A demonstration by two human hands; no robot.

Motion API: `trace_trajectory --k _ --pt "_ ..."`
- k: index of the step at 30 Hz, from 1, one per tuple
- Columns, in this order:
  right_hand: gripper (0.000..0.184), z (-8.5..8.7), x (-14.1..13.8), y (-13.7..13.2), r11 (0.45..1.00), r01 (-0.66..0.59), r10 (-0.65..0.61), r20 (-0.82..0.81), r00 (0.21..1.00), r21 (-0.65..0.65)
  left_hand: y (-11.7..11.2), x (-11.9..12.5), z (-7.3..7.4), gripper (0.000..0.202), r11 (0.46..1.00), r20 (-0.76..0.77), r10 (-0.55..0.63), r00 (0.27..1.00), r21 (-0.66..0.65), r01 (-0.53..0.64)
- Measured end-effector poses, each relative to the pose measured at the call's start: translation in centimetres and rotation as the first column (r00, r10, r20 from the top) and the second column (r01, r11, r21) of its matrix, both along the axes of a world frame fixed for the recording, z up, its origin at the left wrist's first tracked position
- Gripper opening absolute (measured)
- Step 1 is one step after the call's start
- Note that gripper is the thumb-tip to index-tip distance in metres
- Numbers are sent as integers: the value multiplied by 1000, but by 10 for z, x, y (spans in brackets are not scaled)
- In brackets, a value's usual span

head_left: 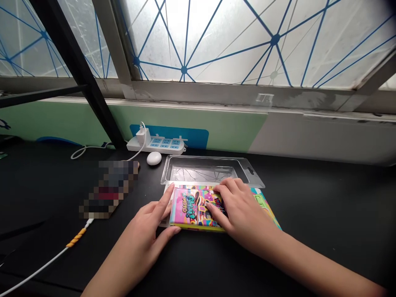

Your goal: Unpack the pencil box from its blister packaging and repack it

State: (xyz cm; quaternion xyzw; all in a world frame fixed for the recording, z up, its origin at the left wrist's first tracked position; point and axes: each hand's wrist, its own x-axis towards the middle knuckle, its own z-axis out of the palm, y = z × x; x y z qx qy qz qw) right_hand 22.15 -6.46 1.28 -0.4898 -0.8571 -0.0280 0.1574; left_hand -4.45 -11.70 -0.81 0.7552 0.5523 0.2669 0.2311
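A colourful flat package (190,208) with bright pink and yellow print lies on the black desk (324,214) in front of me. My left hand (151,225) rests against its left edge, fingers stretched out along the side and thumb near its front corner. My right hand (238,208) lies on top of the package's right part, fingers curled and pressing down on the print. Just behind the package stands an opened clear plastic blister shell (210,170). A colourful printed card (267,206) sticks out from under my right hand.
A blurred-out phone (108,189) lies to the left with a white cable (46,264) running toward me. A white power strip (157,143) with a charger plugged in and a small white oval case (154,158) sit at the back by the wall. A dark slanted post (80,70) rises at left.
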Motion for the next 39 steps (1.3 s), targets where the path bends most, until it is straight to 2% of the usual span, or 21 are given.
trace_trajectory --k 6,13,17,21,24,27,31,33,35,39 --pt "34 -6 -1 -2 995 -12 10 21 1000 97 2 -2 2 79 997 57 -10 998 -79 15" --pt "32 -10 -3 -8 973 -3 -1 17 1000 230 -1 -2 5 85 997 50 -14 999 -78 18" --pt "28 -11 -4 -9 972 6 2 -35 999 235 -2 1 9 86 999 11 -31 999 -31 31" --pt "25 -9 -5 -6 948 -4 42 -111 993 318 -1 4 10 81 992 -63 -91 994 87 96" --pt "22 -8 -5 -6 932 -7 56 -125 991 361 -1 3 11 76 989 -79 -104 991 100 112" --pt "25 -6 -2 -11 886 -5 75 -133 988 464 -2 0 13 65 998 17 -66 998 15 66" --pt "19 5 3 -29 774 -58 170 -118 978 630 -1 -4 13 57 998 122 -36 992 -37 41" --pt "9 13 6 -47 781 -134 229 -80 970 610 0 -5 11 57 998 103 -27 994 -51 33" --pt "3 20 11 -68 829 -221 283 -46 958 513 1 -3 10 53 998 65 6 998 -67 -1" --pt "30 21 42 -92 917 -328 352 -77 933 229 0 0 13 50 997 8 41 999 -64 -40"
